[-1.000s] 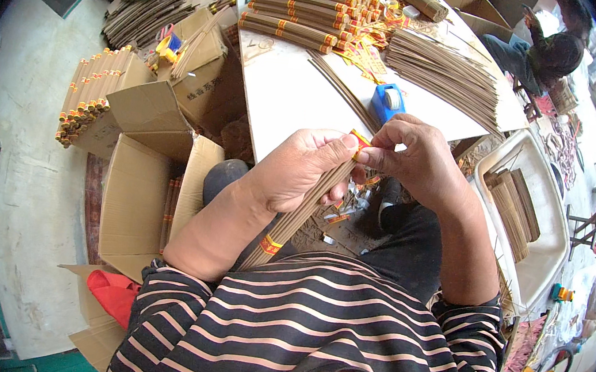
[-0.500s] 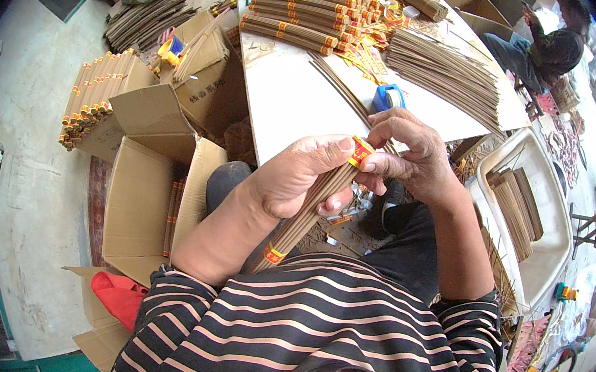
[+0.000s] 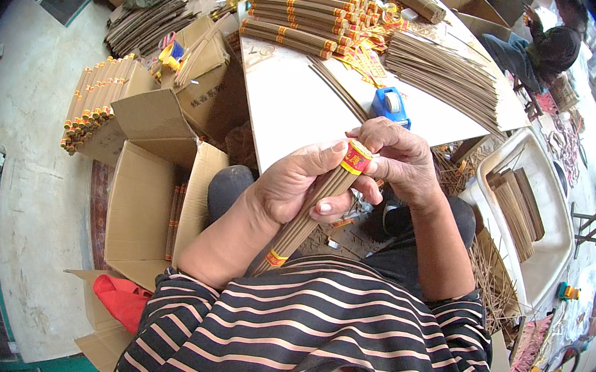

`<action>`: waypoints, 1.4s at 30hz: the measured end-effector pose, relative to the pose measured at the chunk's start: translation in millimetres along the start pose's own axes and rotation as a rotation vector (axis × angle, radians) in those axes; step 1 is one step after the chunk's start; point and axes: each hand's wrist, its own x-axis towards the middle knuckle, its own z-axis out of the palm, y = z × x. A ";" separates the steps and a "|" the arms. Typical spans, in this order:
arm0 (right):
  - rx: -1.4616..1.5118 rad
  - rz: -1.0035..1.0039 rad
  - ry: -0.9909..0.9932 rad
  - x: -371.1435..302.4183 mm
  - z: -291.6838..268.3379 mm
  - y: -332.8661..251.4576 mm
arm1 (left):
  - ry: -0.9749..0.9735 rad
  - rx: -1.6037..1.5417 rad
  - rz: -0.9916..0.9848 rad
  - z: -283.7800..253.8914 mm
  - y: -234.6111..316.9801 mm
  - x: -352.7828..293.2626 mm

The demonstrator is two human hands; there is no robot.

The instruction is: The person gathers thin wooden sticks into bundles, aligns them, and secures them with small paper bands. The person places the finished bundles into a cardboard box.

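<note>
A bundle of brown incense sticks lies slantwise in front of my striped shirt, its upper end pointing away from me. My left hand is wrapped round it below the top. A red and yellow paper band circles the upper end, and a second band sits near the lower end. The thumb and fingers of my right hand are closed at the upper band, pressing its right side. Just beyond that hand, a blue tape dispenser stands on the white table.
Banded incense bundles are stacked on the table beside loose sticks and red-yellow paper strips. Open cardboard boxes stand at my left, near more bundles. A white tub holding sticks is at right. Another person sits far right.
My right hand has shifted slightly left and its fingers have moved in closer round the band. More of the upper band and the tape dispenser shows now.
</note>
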 end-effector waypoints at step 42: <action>0.081 0.230 0.127 1.7 12.1 -12.1 | 0.291 0.229 0.062 20.3 0.0 -4.3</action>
